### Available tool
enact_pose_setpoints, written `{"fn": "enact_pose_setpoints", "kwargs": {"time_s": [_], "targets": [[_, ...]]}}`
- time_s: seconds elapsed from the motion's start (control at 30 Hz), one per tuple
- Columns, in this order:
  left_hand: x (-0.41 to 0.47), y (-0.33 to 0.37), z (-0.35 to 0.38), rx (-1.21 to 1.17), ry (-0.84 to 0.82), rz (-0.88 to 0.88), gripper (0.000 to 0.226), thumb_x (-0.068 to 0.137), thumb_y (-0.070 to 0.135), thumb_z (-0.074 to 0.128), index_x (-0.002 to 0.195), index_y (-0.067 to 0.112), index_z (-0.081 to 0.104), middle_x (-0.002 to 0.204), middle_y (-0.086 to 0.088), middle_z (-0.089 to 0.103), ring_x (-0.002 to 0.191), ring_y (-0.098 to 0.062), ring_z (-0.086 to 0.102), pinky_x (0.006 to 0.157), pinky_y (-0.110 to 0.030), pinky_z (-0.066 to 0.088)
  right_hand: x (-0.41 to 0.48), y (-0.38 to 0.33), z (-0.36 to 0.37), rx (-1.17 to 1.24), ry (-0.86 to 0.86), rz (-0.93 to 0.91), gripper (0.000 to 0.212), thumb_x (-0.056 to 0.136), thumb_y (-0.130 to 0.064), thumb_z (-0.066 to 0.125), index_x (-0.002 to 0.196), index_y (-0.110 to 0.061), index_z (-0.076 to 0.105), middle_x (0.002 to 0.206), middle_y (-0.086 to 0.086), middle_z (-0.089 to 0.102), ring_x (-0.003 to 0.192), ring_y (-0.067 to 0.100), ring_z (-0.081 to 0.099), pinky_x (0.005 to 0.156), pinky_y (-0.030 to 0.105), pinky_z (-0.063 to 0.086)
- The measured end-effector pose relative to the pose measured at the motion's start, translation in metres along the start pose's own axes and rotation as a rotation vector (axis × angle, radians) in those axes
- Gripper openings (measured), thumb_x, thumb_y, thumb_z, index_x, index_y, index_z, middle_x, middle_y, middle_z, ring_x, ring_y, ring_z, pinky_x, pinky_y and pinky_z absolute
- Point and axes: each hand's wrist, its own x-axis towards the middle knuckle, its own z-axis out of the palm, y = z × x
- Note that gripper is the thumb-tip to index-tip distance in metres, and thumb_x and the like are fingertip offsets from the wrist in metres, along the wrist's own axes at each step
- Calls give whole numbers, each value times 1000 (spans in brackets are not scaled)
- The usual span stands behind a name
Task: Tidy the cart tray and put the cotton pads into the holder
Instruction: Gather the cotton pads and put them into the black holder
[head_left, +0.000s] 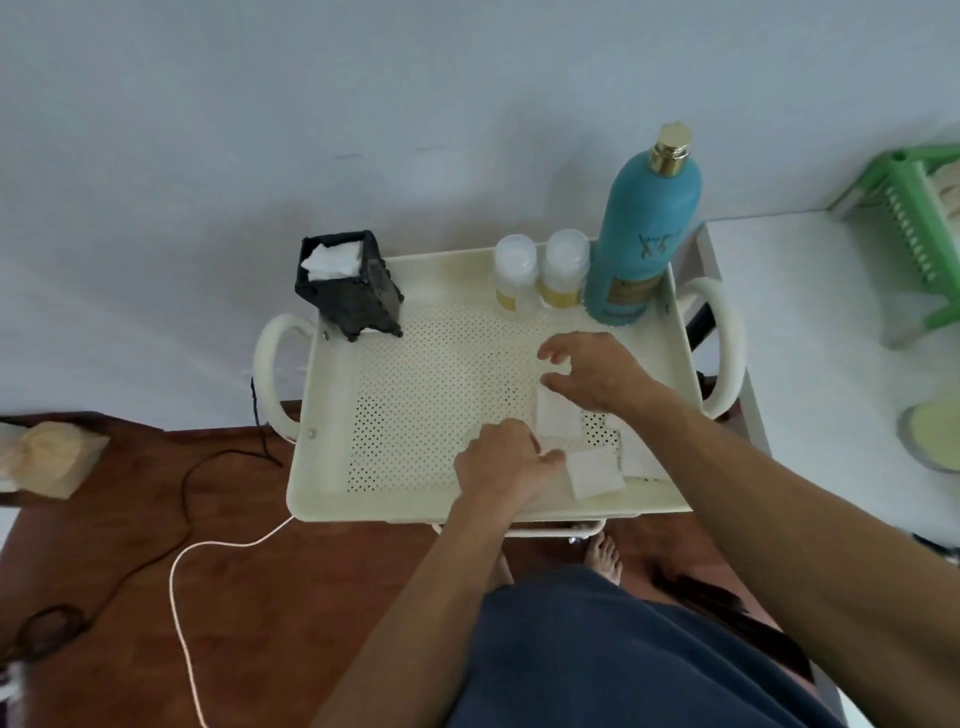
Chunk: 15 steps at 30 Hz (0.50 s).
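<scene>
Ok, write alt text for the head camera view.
Two bare hands, left hand and right hand, reach for white cotton pads on a cream cart tray. A black holder and bottles stand along its far edge.

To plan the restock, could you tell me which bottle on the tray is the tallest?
The teal bottle with the gold cap, at the tray's far right corner; the two small clear bottles beside it are much shorter.

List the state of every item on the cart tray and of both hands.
Holder: upright, pads inside.
Teal bottle: upright, capped.
Two small bottles: upright, capped.
Loose cotton pads: flat on the tray.
Left hand: curled by a pad.
Right hand: open, fingers spread.
</scene>
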Motion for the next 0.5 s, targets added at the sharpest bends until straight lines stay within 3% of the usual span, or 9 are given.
{"fn": "enact_pose_setpoints", "kwargs": {"time_s": [0.2,0.5], "targets": [[2,23,20,95,-25,-62,51,76,59,61,101,15,62,102,-4,62,94,-26,61,73,-35,40,-1,17,18,-100,-80,69,32,85,-34,60,116,-24,59,118,4,62,108,23,56,93,38,47],[1,33,31,76,-41,-61,31,82,36,61,105,15,62,108,-6,63,98,-26,60,74,-33,39,-2,24,29,-130,-51,50,16,87,-20,55,100,-20,64,112,7,59,101,25,56,76,32,44]]}}
